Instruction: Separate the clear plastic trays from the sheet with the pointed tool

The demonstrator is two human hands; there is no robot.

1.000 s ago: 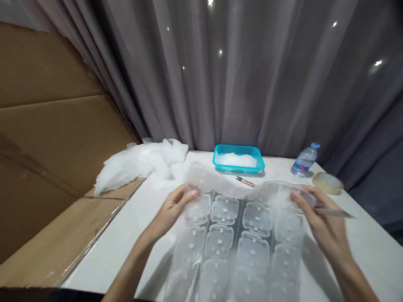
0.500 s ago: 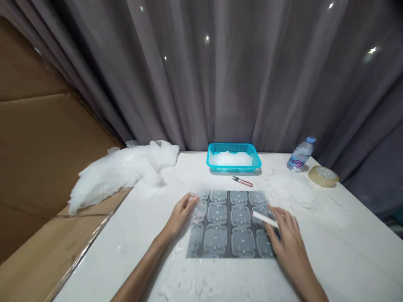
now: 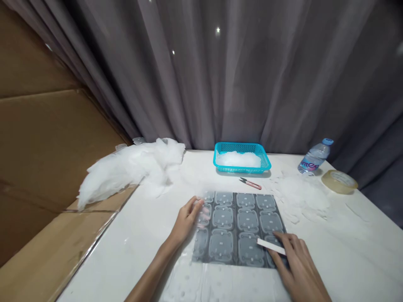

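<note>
A dark grey sheet [image 3: 234, 218] printed or moulded with rows of rounded-square shapes lies in front of me, with clear film showing at its left side. My left hand [image 3: 189, 216] pinches the left edge, its thumb above and some fingers showing faintly through the film. Over the lower right part of the sheet, my right hand [image 3: 291, 256] grips a short, flat white stick [image 3: 270, 246] between thumb and fingers. The stick points left across the sheet. Beyond the sheet lie small pink-handled thread snips [image 3: 251, 183].
A blue basket [image 3: 242, 170] holding white fluffy stuffing [image 3: 239, 159] stands at the back. More white stuffing [image 3: 132, 167] is heaped at left by a cardboard box [image 3: 47, 147]. On the right are a water bottle [image 3: 315, 157], a tape roll [image 3: 340, 181] and thin white scraps [image 3: 302, 195].
My right hand has moved down along the sheet's right side, toward me, with the white stick still in it. My left hand stays at the left edge. The view has shifted slightly.
</note>
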